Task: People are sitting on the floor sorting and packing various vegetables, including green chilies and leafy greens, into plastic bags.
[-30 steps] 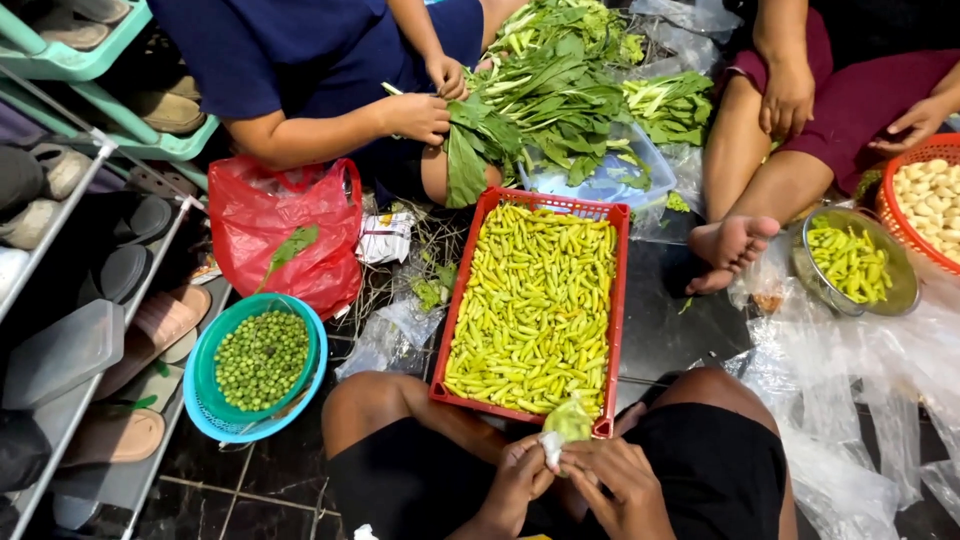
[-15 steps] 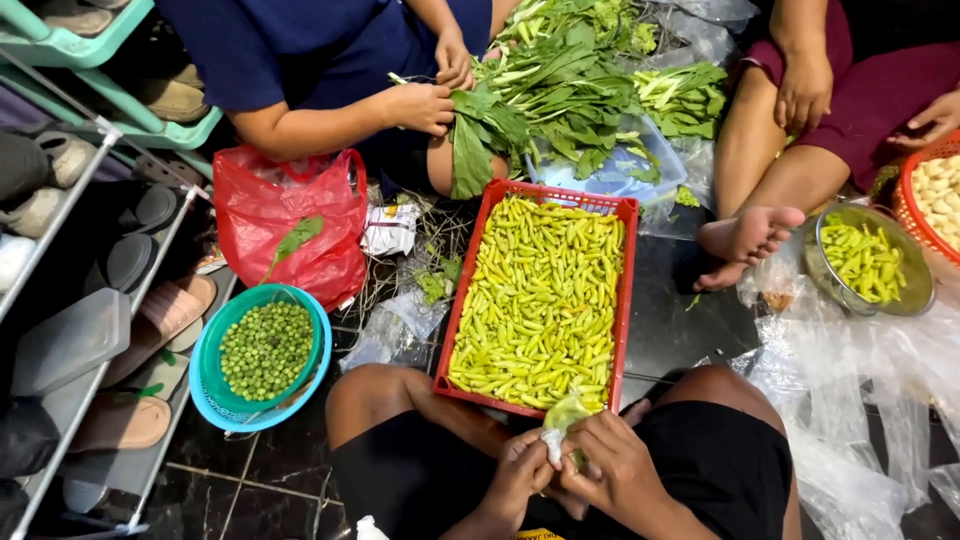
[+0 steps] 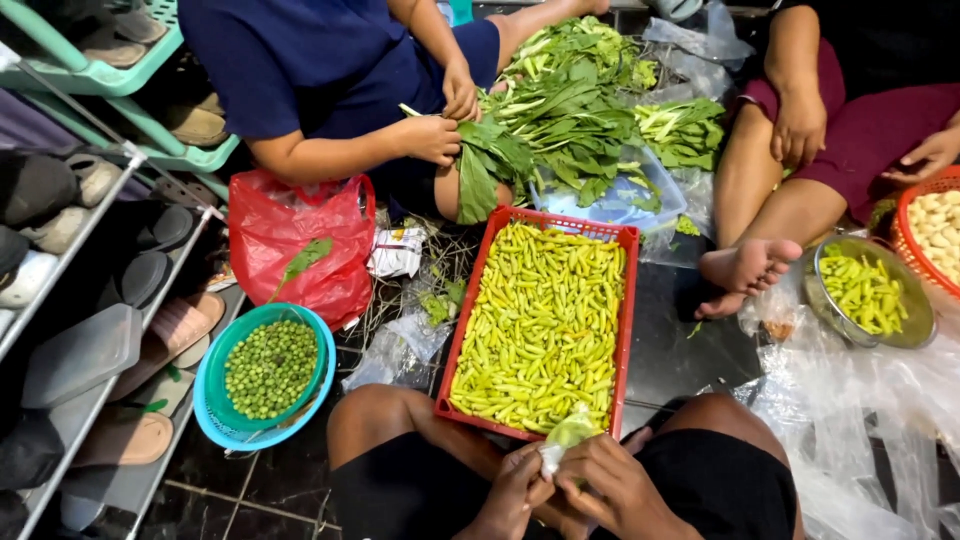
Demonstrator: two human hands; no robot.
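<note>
A dark, glossy tiled floor (image 3: 250, 495) lies underfoot; a metal shoe rack (image 3: 95, 250) with sandals stands along the left.

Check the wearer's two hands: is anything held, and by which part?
Both the left hand and the right hand hold a small pale-green plastic bag. The grip is on its lower end; the top sticks up free above the fingers.
</note>
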